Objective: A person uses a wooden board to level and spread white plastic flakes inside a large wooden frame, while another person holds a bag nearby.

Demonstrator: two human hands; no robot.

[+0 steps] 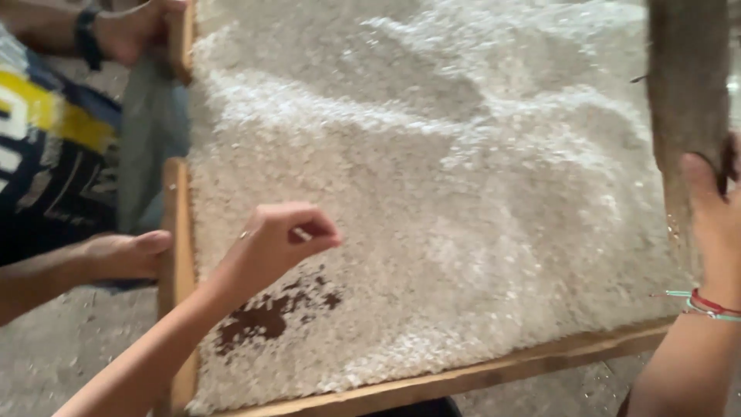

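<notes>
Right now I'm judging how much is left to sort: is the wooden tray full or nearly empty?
Full: white grain heaps across the wooden tray, with only one small dark bare patch.

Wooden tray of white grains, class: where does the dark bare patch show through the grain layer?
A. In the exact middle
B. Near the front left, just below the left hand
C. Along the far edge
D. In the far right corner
B: the dark patch breaks the white grains near the front left of the wooden tray, just below the pinched left hand.
</notes>
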